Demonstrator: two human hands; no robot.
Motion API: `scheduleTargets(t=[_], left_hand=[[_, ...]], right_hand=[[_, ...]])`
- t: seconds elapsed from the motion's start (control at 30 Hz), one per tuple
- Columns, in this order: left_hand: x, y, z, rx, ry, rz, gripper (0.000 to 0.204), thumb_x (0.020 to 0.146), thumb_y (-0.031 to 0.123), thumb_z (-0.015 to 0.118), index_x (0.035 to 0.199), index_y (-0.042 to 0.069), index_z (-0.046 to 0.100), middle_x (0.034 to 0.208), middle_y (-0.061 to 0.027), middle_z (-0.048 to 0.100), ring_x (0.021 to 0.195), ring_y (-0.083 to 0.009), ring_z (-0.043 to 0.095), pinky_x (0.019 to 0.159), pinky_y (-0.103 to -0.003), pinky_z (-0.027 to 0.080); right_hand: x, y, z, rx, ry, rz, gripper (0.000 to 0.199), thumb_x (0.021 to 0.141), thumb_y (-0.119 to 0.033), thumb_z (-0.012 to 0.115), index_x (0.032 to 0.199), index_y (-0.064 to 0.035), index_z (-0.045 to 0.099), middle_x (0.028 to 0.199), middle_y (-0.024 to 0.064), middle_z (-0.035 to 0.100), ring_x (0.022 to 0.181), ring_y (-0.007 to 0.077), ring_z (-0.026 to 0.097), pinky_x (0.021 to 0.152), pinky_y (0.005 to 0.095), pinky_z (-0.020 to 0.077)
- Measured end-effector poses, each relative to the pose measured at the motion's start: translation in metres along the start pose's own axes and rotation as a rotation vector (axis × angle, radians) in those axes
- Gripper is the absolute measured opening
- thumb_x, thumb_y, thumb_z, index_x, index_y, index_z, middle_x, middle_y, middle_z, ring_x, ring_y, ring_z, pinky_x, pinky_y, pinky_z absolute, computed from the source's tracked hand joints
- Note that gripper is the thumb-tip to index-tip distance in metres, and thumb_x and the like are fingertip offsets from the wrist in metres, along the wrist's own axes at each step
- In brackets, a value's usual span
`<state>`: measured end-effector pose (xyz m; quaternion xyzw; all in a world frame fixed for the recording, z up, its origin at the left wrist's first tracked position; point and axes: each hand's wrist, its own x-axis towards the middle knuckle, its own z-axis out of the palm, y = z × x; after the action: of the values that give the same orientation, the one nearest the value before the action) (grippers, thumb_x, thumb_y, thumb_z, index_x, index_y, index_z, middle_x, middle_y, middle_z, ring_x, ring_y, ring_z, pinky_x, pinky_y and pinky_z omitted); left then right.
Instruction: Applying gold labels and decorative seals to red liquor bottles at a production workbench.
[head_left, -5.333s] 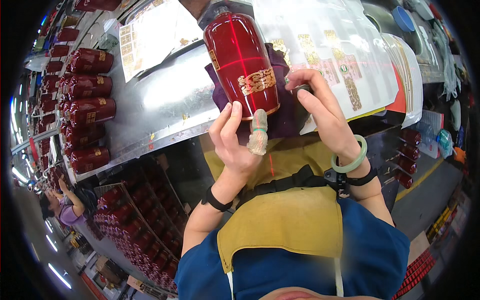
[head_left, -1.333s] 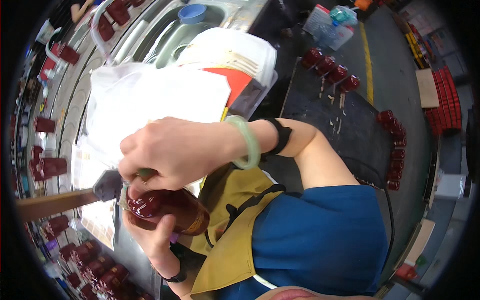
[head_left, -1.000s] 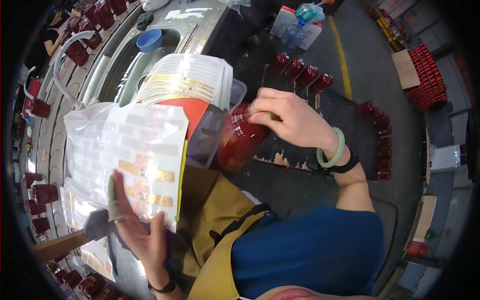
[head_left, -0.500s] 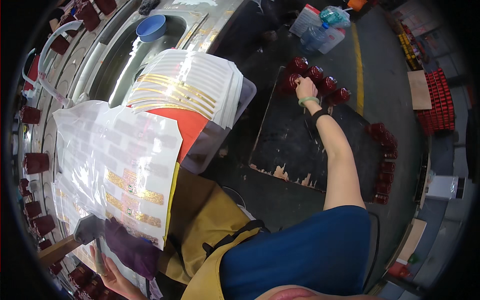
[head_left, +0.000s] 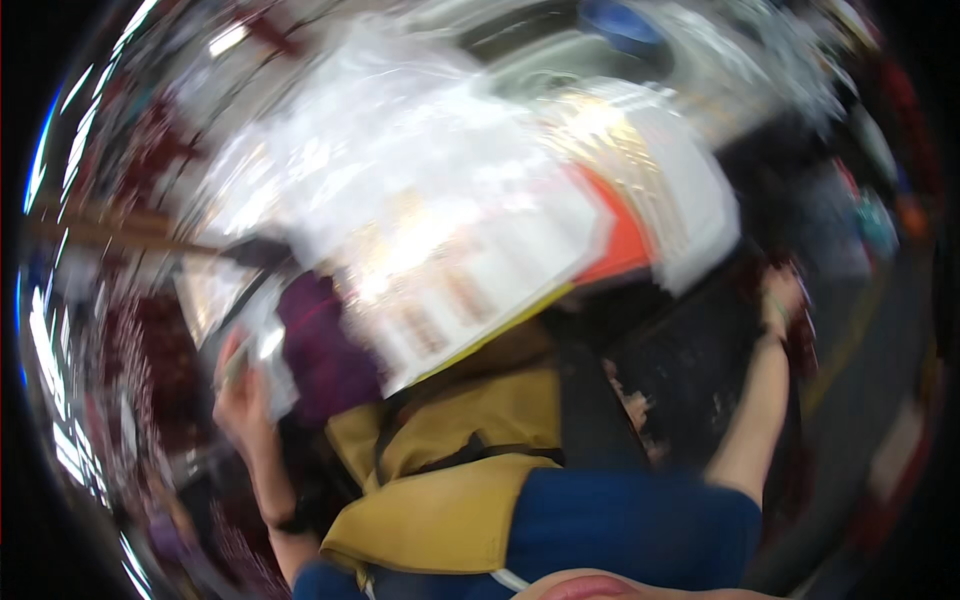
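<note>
Motion blurs the whole picture. My left hand [head_left: 245, 398] is raised at the left, beside a dark purple cloth bundle [head_left: 325, 345]. Its fingers look stretched and apart, with a pale wrap on one of them; I make out nothing held. At the far right my right arm reaches out over a dark board [head_left: 680, 365]. There my right hand [head_left: 784, 293] looks closed on the top of a dark red jar [head_left: 752, 278], most of which is hidden or smeared. White sheets [head_left: 480, 225] with gold-coloured labels lie in front of me.
A wooden-handled tool with a dark head [head_left: 258, 250] lies near the purple cloth. Orange-red card [head_left: 612, 235] shows between the sheet stacks. A blue basin [head_left: 622, 25] stands in the sink at the back. Blurred dark red jars [head_left: 165, 345] fill the left side.
The whole view has swung left, so the sheets and both arms appear farther right. My right hand stays at the jars on the board's far end. More of my left forearm shows.
</note>
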<state>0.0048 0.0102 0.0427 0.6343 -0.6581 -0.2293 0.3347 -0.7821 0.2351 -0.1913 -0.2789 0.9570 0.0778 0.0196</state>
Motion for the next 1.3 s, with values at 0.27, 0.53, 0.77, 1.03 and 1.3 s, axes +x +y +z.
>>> scheduleTargets(t=[0.27,0.53,0.77,1.03,1.3], left_hand=[[-0.037,-0.067,-0.062,-0.023,0.428,0.077,0.031,0.092,-0.001,0.070,0.123,-0.001,0.071,0.142,-0.0140,0.063,0.133,-0.0238,0.059,0.112,-0.036,0.044],[-0.024,-0.212,-0.342,0.204,1.063,-0.095,0.034,0.095,0.016,0.072,0.123,-0.004,0.068,0.110,-0.0112,0.077,0.098,-0.0199,0.074,0.088,-0.034,0.058],[0.041,-0.317,-0.431,0.609,0.606,-0.144,0.039,0.084,0.010,0.078,0.123,0.006,0.072,0.100,-0.0142,0.077,0.085,-0.0248,0.076,0.076,-0.037,0.058],[0.058,-0.334,-0.432,0.838,0.597,-0.216,0.025,0.078,0.017,0.084,0.098,0.006,0.075,0.088,-0.0150,0.073,0.084,-0.0335,0.072,0.073,-0.044,0.055],[0.055,-0.361,-0.456,0.947,0.415,-0.363,0.017,0.093,0.014,0.058,0.092,0.004,0.073,0.095,-0.0243,0.071,0.094,-0.0456,0.068,0.085,-0.052,0.054]], right_hand=[[-0.044,-0.076,-0.002,0.770,0.229,-0.306,0.035,0.105,-0.026,0.062,0.129,-0.0019,0.067,0.126,0.0157,0.072,0.117,0.0277,0.067,0.100,0.0360,0.0508],[-0.135,-0.203,-0.137,0.778,0.937,-0.402,0.014,0.099,-0.019,0.067,0.093,-0.0108,0.077,0.081,0.0032,0.072,0.071,0.0206,0.069,0.073,0.0325,0.0562],[-0.185,-0.258,-0.203,0.581,1.143,-0.454,0.013,0.096,-0.025,0.070,0.095,-0.0139,0.075,0.087,0.0050,0.070,0.074,0.0256,0.068,0.068,0.0382,0.0551],[-0.244,-0.307,-0.234,0.612,0.945,-0.611,0.024,0.093,-0.029,0.076,0.106,-0.0093,0.076,0.093,0.0116,0.072,0.082,0.0313,0.070,0.073,0.0431,0.0563],[-0.242,-0.335,-0.225,0.724,0.510,-0.634,0.030,0.105,-0.011,0.059,0.133,-0.0011,0.064,0.123,0.0143,0.069,0.105,0.0240,0.066,0.087,0.0336,0.0514]])
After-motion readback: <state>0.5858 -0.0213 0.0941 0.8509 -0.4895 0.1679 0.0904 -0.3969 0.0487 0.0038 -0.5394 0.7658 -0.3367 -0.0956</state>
